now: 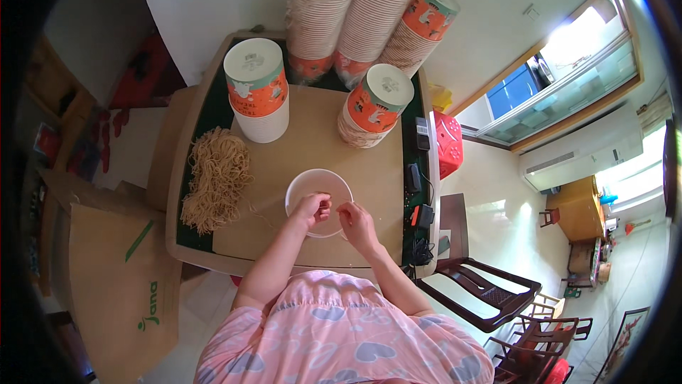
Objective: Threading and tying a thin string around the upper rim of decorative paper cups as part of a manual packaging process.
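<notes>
A round white paper bucket (302,184) stands on the tan board, open side up. My left hand (312,210) is curled closed over its left part; whatever its fingers hold, if anything, is too small to make out. My right hand (357,224) is pinched at the bucket's right rim, and what lies between those fingers is also unclear. To the left lies a tangled heap of thin tan cord (217,178), with a few loose strands trailing toward my left forearm. Farther off, two stacks of upside-down orange-and-green printed paper buckets stand, a left stack (259,100) and a right stack (376,103).
Along the back stand tall stacks of nested buckets (323,14), some in clear plastic. The table's right edge carries black adapters with cables (420,215). A cardboard box (121,277) is at the left, a red stool (447,142) and a dark chair (490,295) at the right.
</notes>
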Available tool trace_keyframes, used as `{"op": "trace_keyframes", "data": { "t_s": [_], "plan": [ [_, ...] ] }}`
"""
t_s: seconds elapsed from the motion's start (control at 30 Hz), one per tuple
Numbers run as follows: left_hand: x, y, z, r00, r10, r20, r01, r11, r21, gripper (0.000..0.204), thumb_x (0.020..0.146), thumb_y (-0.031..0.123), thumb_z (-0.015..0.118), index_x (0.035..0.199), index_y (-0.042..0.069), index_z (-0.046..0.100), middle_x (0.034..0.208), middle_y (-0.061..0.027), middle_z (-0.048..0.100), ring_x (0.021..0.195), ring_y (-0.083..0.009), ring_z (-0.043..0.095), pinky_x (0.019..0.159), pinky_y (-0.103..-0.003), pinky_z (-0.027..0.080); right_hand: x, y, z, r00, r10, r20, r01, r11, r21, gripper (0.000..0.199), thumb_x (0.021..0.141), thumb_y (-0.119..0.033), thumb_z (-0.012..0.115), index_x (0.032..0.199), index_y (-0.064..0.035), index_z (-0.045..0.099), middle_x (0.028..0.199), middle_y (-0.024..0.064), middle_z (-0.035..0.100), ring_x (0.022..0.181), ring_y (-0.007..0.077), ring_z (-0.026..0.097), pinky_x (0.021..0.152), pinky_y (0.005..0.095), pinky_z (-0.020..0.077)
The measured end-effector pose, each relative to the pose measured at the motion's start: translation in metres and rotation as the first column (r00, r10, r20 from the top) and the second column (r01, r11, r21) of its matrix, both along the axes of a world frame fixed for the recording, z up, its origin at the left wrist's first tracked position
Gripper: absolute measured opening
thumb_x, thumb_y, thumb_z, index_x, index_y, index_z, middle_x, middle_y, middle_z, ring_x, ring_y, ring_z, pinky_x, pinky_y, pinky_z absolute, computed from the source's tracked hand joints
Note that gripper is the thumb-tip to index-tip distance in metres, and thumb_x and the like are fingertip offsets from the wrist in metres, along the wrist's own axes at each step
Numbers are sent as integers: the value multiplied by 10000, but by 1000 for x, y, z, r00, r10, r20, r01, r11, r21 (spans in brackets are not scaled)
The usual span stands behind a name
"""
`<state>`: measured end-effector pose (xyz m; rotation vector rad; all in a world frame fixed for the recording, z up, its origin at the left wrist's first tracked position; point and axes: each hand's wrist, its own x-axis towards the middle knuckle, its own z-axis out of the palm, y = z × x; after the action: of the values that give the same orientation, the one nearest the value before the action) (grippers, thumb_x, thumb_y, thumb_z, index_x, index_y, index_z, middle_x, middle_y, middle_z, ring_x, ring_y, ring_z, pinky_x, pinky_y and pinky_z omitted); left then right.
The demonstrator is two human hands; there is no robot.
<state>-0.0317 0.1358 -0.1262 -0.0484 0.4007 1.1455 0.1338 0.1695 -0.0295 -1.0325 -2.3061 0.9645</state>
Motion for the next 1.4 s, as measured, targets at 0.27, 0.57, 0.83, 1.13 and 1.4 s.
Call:
{"op": "trace_keyframes", "data": {
  "t_s": [0.27, 0.57, 0.83, 1.13, 1.4],
  "plan": [
    [24, 12, 14, 964, -42, -264, 7, 991, -133, 135, 861, 89, 476, 863, -15, 563, 793, -135, 607, 735, -235, 609, 570, -324, 521, -2, -26, 17, 975, 212, -64, -216, 974, -72, 163, 774, 21, 524, 912, -27, 595, 856, 148, 612, 773, 307, 601, 678, 337, 492],
    [15, 4, 13, 955, -84, -286, 32, 983, -181, 80, 870, 116, 470, 855, 64, 528, 644, -22, 534, 508, -122, 505, 489, -270, 458, 4, -18, 18, 992, 113, -60, -111, 993, 24, 209, 761, 22, 498, 936, -54, 584, 836, 139, 578, 751, 311, 570, 662, 364, 475],
    [11, -3, 26, 943, -89, -321, 7, 968, -249, 80, 876, 124, 460, 868, 76, 524, 610, -24, 481, 433, -91, 394, 342, -231, 265, 5, -8, 0, 991, 0, 131, -27, 978, 207, 185, 756, -36, 548, 927, -81, 603, 811, 126, 524, 822, 305, 524, 727, 390, 449],
    [18, -9, 46, 801, -197, -565, 92, 974, -209, 119, 872, 176, 508, 825, 78, 555, 598, -1, 461, 361, -52, 286, 324, -214, 161, 0, 4, -11, 999, 2, 47, -12, 979, 205, 136, 731, -88, 643, 859, -68, 602, 761, 95, 529, 759, 273, 535, 690, 369, 451],
    [26, -6, 54, 691, -105, -715, -57, 978, -199, 169, 889, 241, 506, 808, 103, 559, 643, 11, 528, 450, -57, 439, 400, -183, 336, 5, 7, -17, 996, -40, -81, 50, 991, 125, 65, 747, -63, 640, 796, -42, 604, 763, 103, 581, 709, 264, 565, 624, 344, 464]
  ]
}}
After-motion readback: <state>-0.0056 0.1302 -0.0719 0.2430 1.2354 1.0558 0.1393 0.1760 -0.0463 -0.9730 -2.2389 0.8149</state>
